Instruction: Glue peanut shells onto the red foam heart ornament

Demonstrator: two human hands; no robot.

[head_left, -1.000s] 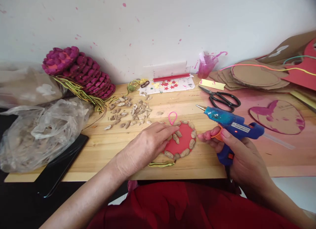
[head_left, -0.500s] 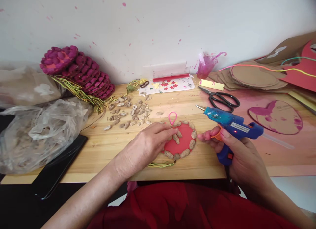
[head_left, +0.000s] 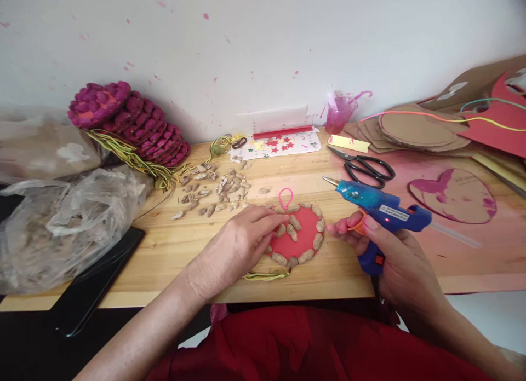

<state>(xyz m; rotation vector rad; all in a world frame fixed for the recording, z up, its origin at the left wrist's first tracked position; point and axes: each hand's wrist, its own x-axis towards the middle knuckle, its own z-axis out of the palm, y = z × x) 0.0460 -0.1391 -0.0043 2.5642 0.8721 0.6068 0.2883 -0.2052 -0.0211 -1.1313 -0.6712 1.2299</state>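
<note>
A round red disc (head_left: 303, 232), edged with peanuts in their shells, lies on the table with a pink loop at its top and a yellow-green tassel (head_left: 267, 276) below. Two peanuts (head_left: 292, 231) rest near its middle. My left hand (head_left: 242, 238) is over the disc's left side, fingers bent together, its fingertips at another peanut (head_left: 281, 230). Its thumb is mostly hidden. In my right hand (head_left: 396, 255) is a blue glue gun (head_left: 382, 207), nozzle pointing left, a finger at its orange trigger and a small red light lit. A clear glue stick protrudes behind.
Loose peanuts (head_left: 230, 189) lie behind my left hand. Black-handled scissors (head_left: 367, 170) and a heart-shaped cardboard piece (head_left: 456, 197) lie near the glue gun. Purple-painted discs (head_left: 143, 123) lean at the wall. A plastic bag (head_left: 90, 222) and a black phone (head_left: 98, 277) are left.
My left hand has drawn back slightly to the left, uncovering a peanut by its fingertips. My right hand still holds the glue gun in nearly the same place. The view has shifted slightly.
</note>
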